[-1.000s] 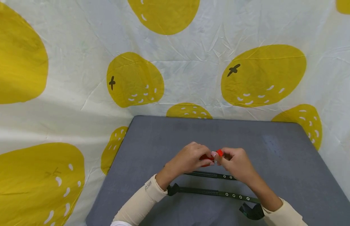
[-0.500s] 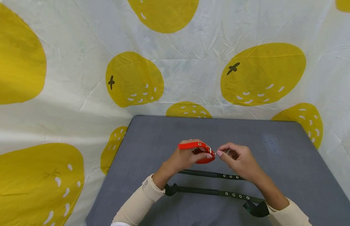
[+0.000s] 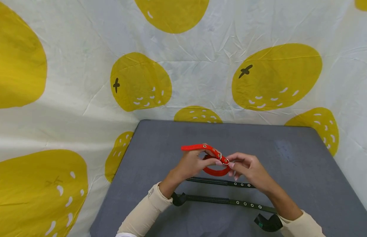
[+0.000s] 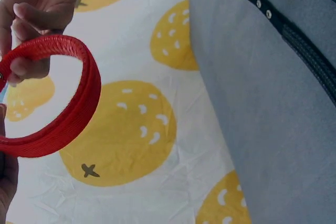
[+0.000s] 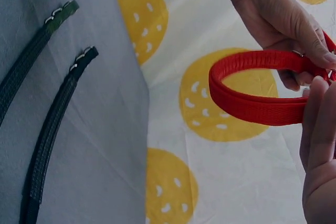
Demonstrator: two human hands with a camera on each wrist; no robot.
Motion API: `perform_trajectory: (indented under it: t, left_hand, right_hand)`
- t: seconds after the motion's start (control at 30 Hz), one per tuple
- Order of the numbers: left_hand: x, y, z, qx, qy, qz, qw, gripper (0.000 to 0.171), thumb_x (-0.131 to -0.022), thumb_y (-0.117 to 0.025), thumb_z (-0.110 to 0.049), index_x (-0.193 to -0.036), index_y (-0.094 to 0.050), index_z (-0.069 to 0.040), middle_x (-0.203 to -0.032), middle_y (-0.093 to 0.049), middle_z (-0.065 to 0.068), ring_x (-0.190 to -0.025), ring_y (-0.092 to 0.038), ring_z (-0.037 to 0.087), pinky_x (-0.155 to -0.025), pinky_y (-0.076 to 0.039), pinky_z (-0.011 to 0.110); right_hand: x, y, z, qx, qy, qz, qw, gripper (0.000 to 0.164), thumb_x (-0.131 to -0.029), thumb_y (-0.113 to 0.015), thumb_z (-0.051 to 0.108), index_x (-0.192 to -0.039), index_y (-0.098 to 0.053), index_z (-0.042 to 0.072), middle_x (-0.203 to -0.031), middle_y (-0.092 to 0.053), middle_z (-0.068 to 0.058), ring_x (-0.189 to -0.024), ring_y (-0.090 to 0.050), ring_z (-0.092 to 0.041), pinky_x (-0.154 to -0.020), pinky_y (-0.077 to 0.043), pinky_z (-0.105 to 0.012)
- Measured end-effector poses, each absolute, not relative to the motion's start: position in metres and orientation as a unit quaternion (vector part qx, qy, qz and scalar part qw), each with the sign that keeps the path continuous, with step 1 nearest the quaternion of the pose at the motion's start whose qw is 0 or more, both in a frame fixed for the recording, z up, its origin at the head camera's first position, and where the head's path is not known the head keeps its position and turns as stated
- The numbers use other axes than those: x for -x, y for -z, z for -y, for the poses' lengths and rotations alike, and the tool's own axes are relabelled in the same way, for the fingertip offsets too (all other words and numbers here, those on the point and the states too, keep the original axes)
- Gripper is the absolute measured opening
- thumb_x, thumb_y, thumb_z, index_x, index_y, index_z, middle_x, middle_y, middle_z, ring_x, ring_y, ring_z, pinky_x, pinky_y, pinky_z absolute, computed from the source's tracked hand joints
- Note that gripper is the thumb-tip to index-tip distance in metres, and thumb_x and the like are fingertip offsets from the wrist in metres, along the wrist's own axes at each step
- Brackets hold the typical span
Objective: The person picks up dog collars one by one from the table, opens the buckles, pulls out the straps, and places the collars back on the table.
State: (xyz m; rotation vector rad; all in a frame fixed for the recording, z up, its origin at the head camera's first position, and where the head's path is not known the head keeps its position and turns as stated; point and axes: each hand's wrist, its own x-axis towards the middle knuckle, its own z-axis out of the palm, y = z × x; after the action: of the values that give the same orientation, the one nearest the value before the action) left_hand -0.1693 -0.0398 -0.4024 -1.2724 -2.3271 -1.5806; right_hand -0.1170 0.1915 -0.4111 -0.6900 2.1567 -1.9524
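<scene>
A red pet collar (image 3: 216,172), bent into a loop, is held up above the table. Metal eyelets line its free strap end, which passes through a buckle and points left over the left hand (image 3: 187,165). That hand pinches the collar beside the buckle, thumb on the near side. The right hand (image 3: 251,170) has thumb and fingertips at the collar's metal ring on the right end of the loop. Seen from the left wrist, the band (image 4: 79,121) hangs as a wide ring between both hands. In the right wrist view the collar (image 5: 252,111) partly covers the left hand's fingers (image 5: 294,80).
Two dark collars with eyelets, a black one (image 3: 211,181) and a dark green one (image 3: 207,199), lie side by side on the grey table (image 3: 159,141) below the hands. A white cloth (image 3: 198,79) with yellow fruit prints hangs behind and at the sides.
The red collar, mostly hidden in the hands before, now shows as a loop with its strap end out to the left. The right hand came away, then returned to the ring end.
</scene>
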Motion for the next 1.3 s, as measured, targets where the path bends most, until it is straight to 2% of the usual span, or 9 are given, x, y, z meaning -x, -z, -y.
perform_trajectory:
  t: [0.17,0.3,0.4,0.6,0.83,1.3]
  left_hand:
    - [0.1714,0.4036,0.0415,0.406,0.508,0.759,0.036,0.024,-0.076,-0.079,-0.022,-0.097,-0.069,-0.016,-0.087,-0.063,-0.009,-0.071,-0.052,0.003,-0.063,-0.046,0.021]
    - [0.1718,0.4034,0.0427,0.41,0.492,0.768,0.013,0.033,-0.077,-0.077,-0.023,-0.108,-0.069,-0.015,-0.096,-0.067,-0.008,-0.081,-0.056,0.002,-0.073,-0.048,0.02]
    - [0.171,0.4023,0.0421,0.421,0.478,0.771,-0.017,0.039,-0.079,-0.074,-0.028,-0.114,-0.067,-0.014,-0.104,-0.067,-0.007,-0.088,-0.059,0.0,-0.078,-0.049,0.019]
    - [0.1696,0.3989,0.0382,0.449,0.458,0.765,-0.064,0.035,-0.082,-0.072,-0.026,-0.114,-0.066,-0.013,-0.096,-0.061,-0.006,-0.08,-0.06,-0.004,-0.073,-0.051,0.016]
    - [0.1699,0.3989,0.034,0.456,0.458,0.76,-0.063,0.026,-0.083,-0.072,-0.02,-0.108,-0.067,-0.014,-0.092,-0.061,-0.006,-0.079,-0.059,-0.003,-0.073,-0.051,0.016]
    - [0.1661,0.3982,0.0339,0.451,0.488,0.743,-0.077,0.022,-0.085,-0.071,-0.015,-0.106,-0.065,-0.011,-0.092,-0.062,-0.004,-0.075,-0.059,0.002,-0.071,-0.052,0.02]
  right_hand:
    - [0.1177,0.4109,-0.1909,0.237,0.669,-0.699,0.083,0.016,-0.097,-0.049,0.003,-0.109,-0.057,-0.006,-0.075,-0.061,-0.018,-0.063,-0.06,-0.023,-0.055,-0.053,-0.038]
    - [0.1191,0.4119,-0.1911,0.243,0.669,-0.697,0.082,0.013,-0.097,-0.049,0.002,-0.105,-0.058,-0.003,-0.074,-0.061,-0.011,-0.059,-0.057,-0.021,-0.052,-0.051,-0.037]
    - [0.1193,0.4129,-0.1922,0.248,0.671,-0.694,0.08,0.012,-0.096,-0.049,0.0,-0.103,-0.058,-0.004,-0.072,-0.058,-0.013,-0.058,-0.055,-0.021,-0.05,-0.049,-0.038]
    - [0.1198,0.4147,-0.1909,0.244,0.671,-0.696,0.082,0.009,-0.096,-0.05,0.0,-0.1,-0.058,-0.001,-0.07,-0.056,-0.016,-0.056,-0.053,-0.021,-0.049,-0.048,-0.036]
    - [0.12,0.4146,-0.1893,0.247,0.673,-0.693,0.08,0.007,-0.096,-0.05,0.001,-0.096,-0.057,0.0,-0.068,-0.053,-0.015,-0.054,-0.051,-0.021,-0.047,-0.046,-0.036]
    - [0.1205,0.4163,-0.1901,0.248,0.664,-0.702,0.07,0.007,-0.095,-0.051,0.001,-0.089,-0.055,0.002,-0.067,-0.052,-0.011,-0.052,-0.046,-0.028,-0.045,-0.042,-0.039]
